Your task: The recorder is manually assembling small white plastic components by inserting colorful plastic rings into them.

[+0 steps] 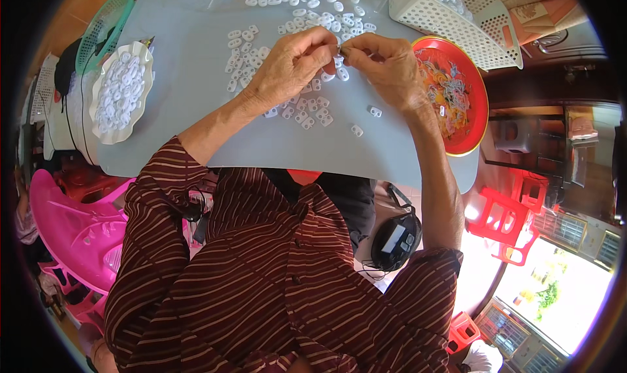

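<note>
Above the grey table, my left hand (294,63) and my right hand (386,66) meet fingertip to fingertip, both closed in a pinch. Something tiny sits between the fingers; it is too small and covered to name, with a whitish bit on the left and a darker bit by the right fingertips. Below and around my hands lie many small white plastic pieces with two holes, some in a cluster (245,56) left of my left hand. Two loose white pieces (356,130) lie nearer the table's front edge.
A scalloped cream dish (149,79) heaped with white pieces stands at the left, by a green basket (124,7). At the right are a red round tray (482,105) holding tangled coloured bits and a white perforated basket (457,40). Pink and red chairs (499,216) stand around the table (189,112).
</note>
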Available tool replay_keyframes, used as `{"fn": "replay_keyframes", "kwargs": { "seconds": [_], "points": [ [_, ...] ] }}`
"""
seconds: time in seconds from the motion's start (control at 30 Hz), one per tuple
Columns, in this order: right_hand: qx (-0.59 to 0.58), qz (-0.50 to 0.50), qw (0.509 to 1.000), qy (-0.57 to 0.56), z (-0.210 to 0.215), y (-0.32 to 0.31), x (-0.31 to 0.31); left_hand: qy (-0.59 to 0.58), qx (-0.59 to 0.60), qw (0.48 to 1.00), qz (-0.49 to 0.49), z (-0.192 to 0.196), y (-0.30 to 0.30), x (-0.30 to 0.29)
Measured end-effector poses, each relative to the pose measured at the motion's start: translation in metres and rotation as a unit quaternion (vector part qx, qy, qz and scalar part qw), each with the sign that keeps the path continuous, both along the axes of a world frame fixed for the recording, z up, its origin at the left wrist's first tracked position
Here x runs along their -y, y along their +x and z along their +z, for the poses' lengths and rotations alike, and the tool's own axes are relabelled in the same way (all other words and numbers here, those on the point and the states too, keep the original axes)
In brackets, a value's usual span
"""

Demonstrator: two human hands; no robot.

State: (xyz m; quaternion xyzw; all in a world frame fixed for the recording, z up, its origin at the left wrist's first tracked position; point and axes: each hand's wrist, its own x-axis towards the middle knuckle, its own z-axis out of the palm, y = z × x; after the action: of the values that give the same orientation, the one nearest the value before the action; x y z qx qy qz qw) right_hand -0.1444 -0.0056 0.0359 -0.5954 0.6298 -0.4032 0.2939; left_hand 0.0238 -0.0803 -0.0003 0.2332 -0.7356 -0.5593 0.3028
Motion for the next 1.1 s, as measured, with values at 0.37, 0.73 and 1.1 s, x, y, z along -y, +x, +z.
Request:
{"fn": "replay_keyframes", "kwargs": {
  "seconds": [0.37, 0.73, 1.1],
  "points": [
    [0.028, -0.051, 0.997, -0.046, -0.011, 0.007, -0.007, 0.042, -0.018, 0.998, -0.032, 0.002, 0.0, -0.003],
    [-0.188, -0.197, 0.959, -0.077, -0.001, -0.075, -0.037, 0.08, 0.004, 0.995, -0.067, 0.001, 0.001, -0.015],
    [-0.387, 0.002, 0.918, -0.089, -0.02, -0.151, -0.018, 0.081, 0.003, 0.994, -0.074, -0.003, 0.0, -0.017]
  ]
}}
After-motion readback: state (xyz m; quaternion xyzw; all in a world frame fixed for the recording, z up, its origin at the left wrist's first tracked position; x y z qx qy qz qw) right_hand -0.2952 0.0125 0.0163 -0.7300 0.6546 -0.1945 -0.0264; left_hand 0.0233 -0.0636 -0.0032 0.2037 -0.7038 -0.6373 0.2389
